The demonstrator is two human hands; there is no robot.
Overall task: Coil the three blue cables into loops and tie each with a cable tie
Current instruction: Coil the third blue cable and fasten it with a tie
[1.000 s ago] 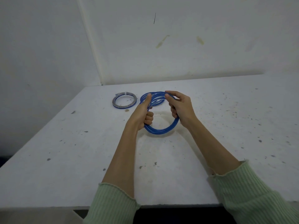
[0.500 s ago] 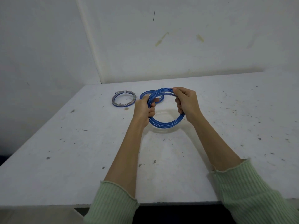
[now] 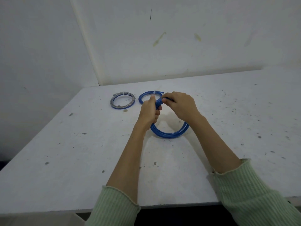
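Note:
A coiled blue cable (image 3: 169, 133) is held upright over the white table (image 3: 81, 152), its lower arc hanging below my hands. My left hand (image 3: 149, 112) grips the coil's left side with curled fingers. My right hand (image 3: 181, 106) pinches the top of the coil, close to the left hand's thumb. Behind them lie two coiled loops flat on the table: a blue one (image 3: 143, 97) with a white tie, partly hidden by my hands, and a blue and grey one (image 3: 122, 100), also with a white tie.
White walls meet in a corner behind the table. The table's left edge (image 3: 40, 128) runs diagonally and its front edge (image 3: 162, 207) lies near my sleeves. Small dark specks dot the tabletop.
My hands have come closer together at the top of the coil, and the right hand has shifted left onto it. The loop now hangs lower below the hands.

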